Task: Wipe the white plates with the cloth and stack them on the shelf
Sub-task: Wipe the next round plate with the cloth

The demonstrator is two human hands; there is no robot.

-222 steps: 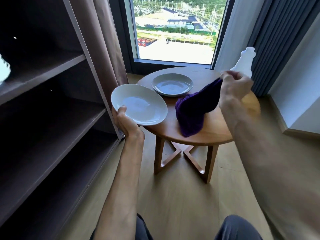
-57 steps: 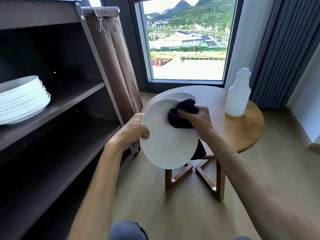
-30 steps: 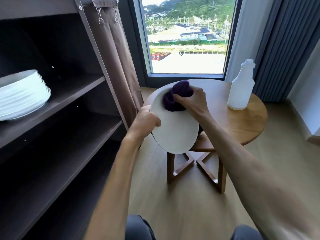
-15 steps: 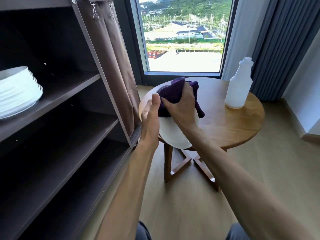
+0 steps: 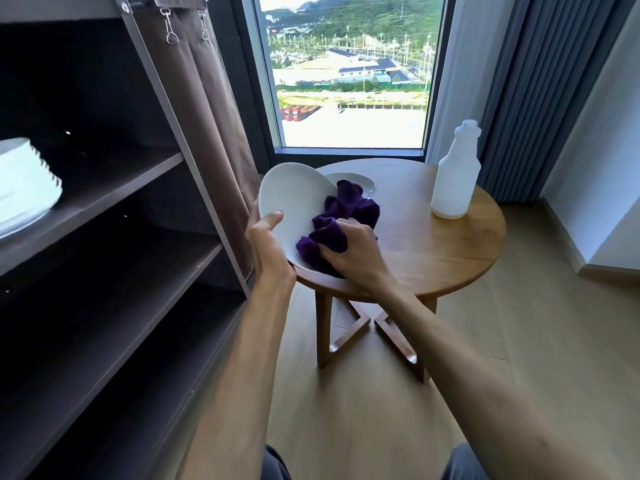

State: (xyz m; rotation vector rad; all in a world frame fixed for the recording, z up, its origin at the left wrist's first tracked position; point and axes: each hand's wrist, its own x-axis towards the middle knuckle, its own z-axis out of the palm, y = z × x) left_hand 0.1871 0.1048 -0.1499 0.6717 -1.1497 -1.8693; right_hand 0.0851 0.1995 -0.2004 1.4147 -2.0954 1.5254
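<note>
My left hand (image 5: 265, 239) grips the left rim of a white plate (image 5: 289, 199), held tilted over the left edge of the round wooden table (image 5: 433, 251). My right hand (image 5: 353, 252) clutches a bunched purple cloth (image 5: 337, 220) and presses it into the plate's hollow. A second white plate (image 5: 365, 185) lies on the table behind, mostly hidden by the held plate and cloth. A stack of several white plates (image 5: 24, 183) sits on the upper shelf (image 5: 114, 188) at the far left.
A white plastic bottle (image 5: 455, 174) stands at the table's right side. The dark shelf unit has lower shelves (image 5: 138, 271) and a brown curtain (image 5: 207, 116) hanging on its frame. Window and grey drapes behind; wooden floor (image 5: 519, 341) to the right.
The plate has turned so its hollow faces me; half a second ago I saw its underside. My right hand has slid the cloth from the plate's top down to its lower inside.
</note>
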